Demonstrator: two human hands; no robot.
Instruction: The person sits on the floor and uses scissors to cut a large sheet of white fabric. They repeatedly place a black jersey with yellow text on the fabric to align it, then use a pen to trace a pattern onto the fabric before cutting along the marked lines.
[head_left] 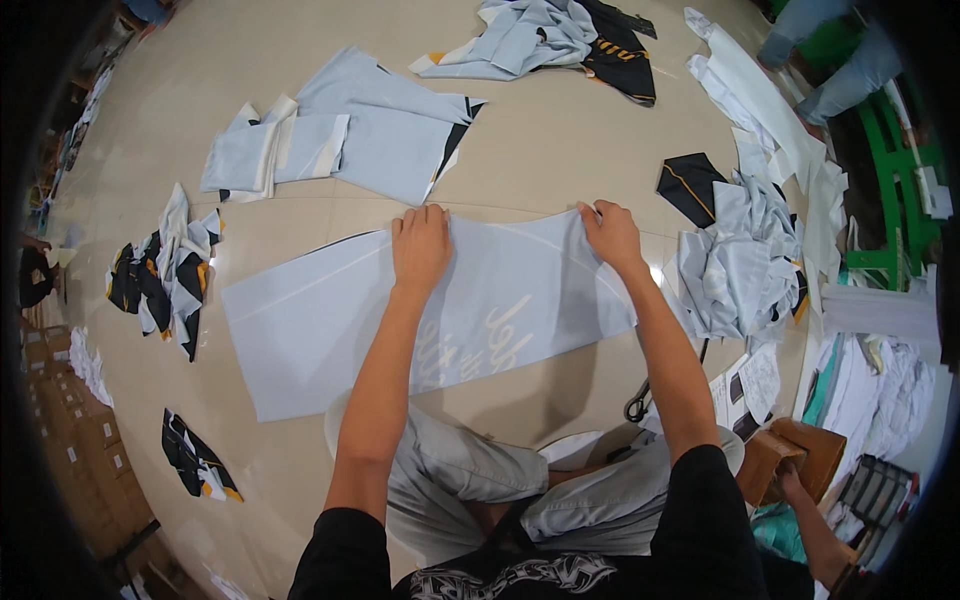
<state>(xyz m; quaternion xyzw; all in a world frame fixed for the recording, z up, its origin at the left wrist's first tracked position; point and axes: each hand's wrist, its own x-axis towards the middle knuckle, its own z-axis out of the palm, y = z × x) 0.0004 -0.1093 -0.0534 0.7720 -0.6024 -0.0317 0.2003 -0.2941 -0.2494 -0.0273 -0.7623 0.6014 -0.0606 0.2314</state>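
Note:
A long light grey-blue fabric panel (310,330) lies spread over the floor in front of my crossed legs, its greyish inner side up with pale lettering showing through. My left hand (422,243) grips its far edge near the middle, fingertips curled over. Farther right, my right hand (610,235) pinches the same edge, thumb and index finger closed on it. The cloth between my hands sags in soft folds. Black-handled scissors (637,407) rest on the floor beside my right forearm.
Stacked grey-blue pieces (375,130) lie beyond the panel. Crumpled fabric heaps sit at far centre (535,40), right (745,260) and left (165,270); a small black piece (195,455) is nearer. At lower right, another person's bare limb (815,520) meets a brown box (815,450).

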